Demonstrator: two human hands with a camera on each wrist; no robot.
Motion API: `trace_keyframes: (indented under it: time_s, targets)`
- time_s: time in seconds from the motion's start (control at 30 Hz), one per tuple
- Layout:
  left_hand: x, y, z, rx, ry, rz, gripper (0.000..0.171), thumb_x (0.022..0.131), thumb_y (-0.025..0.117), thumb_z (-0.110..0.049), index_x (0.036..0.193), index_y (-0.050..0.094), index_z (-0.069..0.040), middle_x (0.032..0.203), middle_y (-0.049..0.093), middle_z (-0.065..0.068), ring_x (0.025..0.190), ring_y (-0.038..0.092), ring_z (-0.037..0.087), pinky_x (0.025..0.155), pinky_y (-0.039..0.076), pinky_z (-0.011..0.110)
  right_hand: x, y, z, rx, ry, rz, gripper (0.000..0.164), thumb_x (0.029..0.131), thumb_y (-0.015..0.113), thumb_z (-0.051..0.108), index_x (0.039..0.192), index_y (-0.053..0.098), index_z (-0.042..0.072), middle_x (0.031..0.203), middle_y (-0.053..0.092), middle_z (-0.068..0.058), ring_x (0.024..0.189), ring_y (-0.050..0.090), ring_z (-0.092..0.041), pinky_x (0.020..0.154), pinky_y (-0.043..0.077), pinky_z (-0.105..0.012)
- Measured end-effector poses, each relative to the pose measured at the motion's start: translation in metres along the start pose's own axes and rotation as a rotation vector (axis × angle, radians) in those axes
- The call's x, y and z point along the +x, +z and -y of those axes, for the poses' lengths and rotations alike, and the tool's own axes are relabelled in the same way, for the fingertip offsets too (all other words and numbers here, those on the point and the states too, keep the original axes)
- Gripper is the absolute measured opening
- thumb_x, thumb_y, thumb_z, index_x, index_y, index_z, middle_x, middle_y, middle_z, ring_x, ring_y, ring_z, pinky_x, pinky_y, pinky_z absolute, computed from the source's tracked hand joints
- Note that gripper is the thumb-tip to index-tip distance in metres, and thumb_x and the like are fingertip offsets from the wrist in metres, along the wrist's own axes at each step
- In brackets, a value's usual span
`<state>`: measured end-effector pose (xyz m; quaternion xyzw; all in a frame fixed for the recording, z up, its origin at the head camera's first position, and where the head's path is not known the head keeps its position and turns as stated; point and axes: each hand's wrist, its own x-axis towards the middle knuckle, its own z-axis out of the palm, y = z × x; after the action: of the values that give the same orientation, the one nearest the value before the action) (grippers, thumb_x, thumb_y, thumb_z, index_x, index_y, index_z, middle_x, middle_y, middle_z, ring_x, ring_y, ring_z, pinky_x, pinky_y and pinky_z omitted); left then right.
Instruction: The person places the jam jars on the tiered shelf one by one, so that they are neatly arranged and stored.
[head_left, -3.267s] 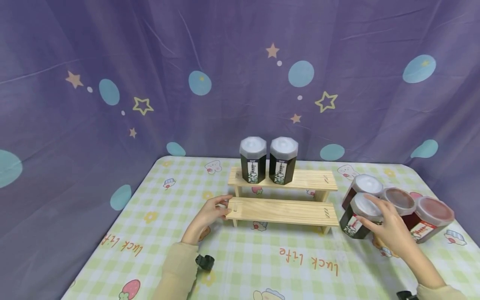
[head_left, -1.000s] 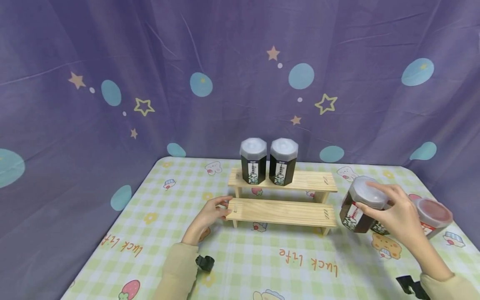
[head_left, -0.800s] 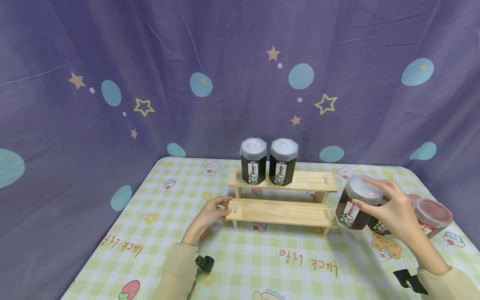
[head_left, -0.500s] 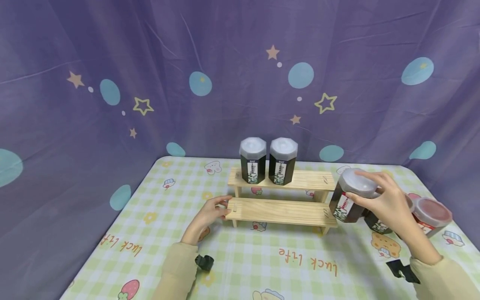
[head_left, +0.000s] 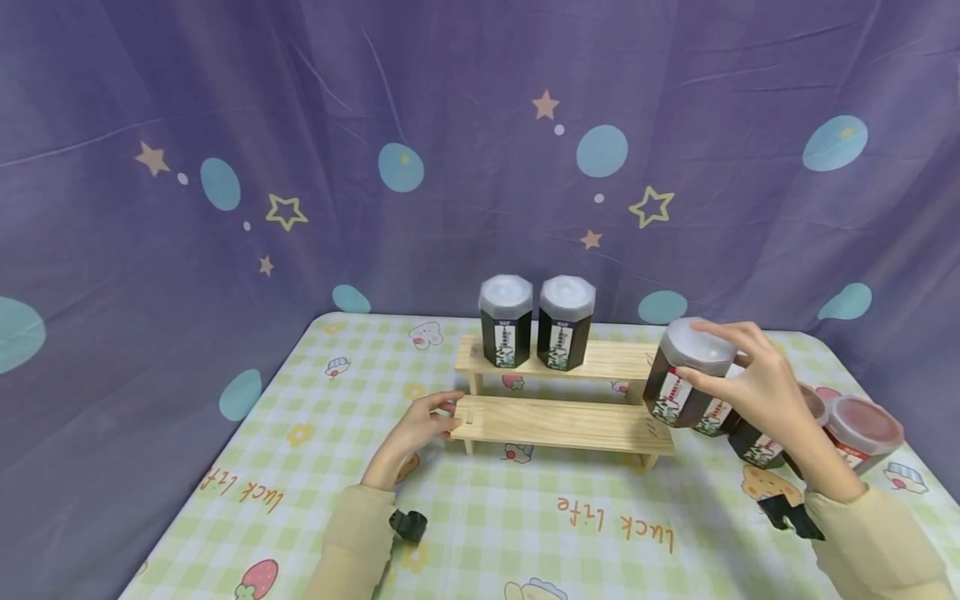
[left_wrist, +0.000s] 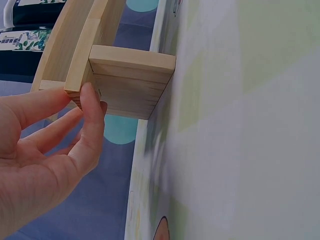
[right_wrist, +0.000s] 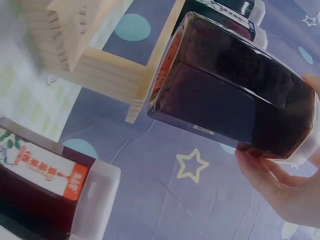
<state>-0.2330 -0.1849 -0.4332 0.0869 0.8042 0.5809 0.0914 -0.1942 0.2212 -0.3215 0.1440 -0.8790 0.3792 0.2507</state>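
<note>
My right hand (head_left: pixel 757 375) grips a dark octagonal jar (head_left: pixel 660 392) by its frosted white lid. The jar is raised and slightly tilted beside the right end of the two-step wooden shelf (head_left: pixel 562 421). Its glass shows large in the right wrist view, overlapping the shelf end there. My left hand (head_left: pixel 420 421) pinches the left end of the lower board; the left wrist view shows thumb and fingers on that board's corner (left_wrist: pixel 75 82). Two similar jars, a left one (head_left: pixel 506 333) and a right one (head_left: pixel 566 337), stand upright on the upper board.
On the table at right stand more jars: one partly hidden behind the held jar (head_left: pixel 716 417), one with a brownish lid (head_left: pixel 757 446) partly behind my right arm, and one with a reddish lid (head_left: pixel 866 425). A green checked cloth (head_left: pixel 480 533) covers the table; a purple curtain (head_left: pixel 465 233) hangs behind.
My right hand has lifted the jar from the group on the right and carried it up and leftward to the shelf's right end. My left hand stays at the board's end.
</note>
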Motion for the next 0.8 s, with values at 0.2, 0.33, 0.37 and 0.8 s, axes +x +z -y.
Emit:
trace_keyframes:
  time_s: [0.2, 0.33, 0.37, 0.8]
  targets:
    - [0.000, 0.000, 0.001, -0.004, 0.001, -0.001, 0.046, 0.082, 0.060, -0.006, 0.126, 0.047, 0.001, 0.100, 0.050, 0.017, 0.065, 0.056, 0.017, 0.060, 0.053, 0.031, 0.009, 0.002, 0.003, 0.005, -0.021, 0.000, 0.056, 0.065, 0.078, 0.014, 0.117, 0.059, 0.013, 0.099, 0.048, -0.003, 0.086, 0.042, 0.002, 0.073, 0.032, 0.001]
    - [0.000, 0.002, -0.006, -0.001, -0.068, -0.019, 0.046, 0.082, 0.058, 0.000, 0.127, 0.045, 0.003, 0.104, 0.050, 0.019, 0.065, 0.055, 0.015, 0.064, 0.053, 0.035, 0.014, 0.003, 0.005, -0.006, -0.021, -0.003, 0.054, 0.066, 0.078, 0.015, 0.116, 0.059, 0.013, 0.098, 0.048, -0.002, 0.085, 0.042, 0.000, 0.071, 0.032, -0.001]
    - [-0.002, 0.002, -0.009, 0.000, -0.075, -0.020, 0.046, 0.082, 0.057, 0.001, 0.127, 0.045, 0.004, 0.104, 0.049, 0.020, 0.064, 0.055, 0.015, 0.065, 0.053, 0.037, 0.016, 0.004, 0.006, -0.009, -0.021, -0.005, 0.054, 0.065, 0.078, 0.016, 0.116, 0.059, 0.013, 0.098, 0.048, -0.002, 0.085, 0.042, 0.000, 0.071, 0.032, -0.001]
    - [-0.017, 0.004, -0.035, 0.005, -0.072, 0.002, 0.046, 0.083, 0.053, 0.004, 0.127, 0.041, 0.009, 0.104, 0.047, 0.024, 0.066, 0.054, 0.016, 0.071, 0.051, 0.046, 0.033, 0.013, 0.009, 0.028, -0.056, 0.031, 0.053, 0.068, 0.077, 0.019, 0.117, 0.059, 0.011, 0.099, 0.048, -0.006, 0.086, 0.043, -0.003, 0.072, 0.037, -0.007]
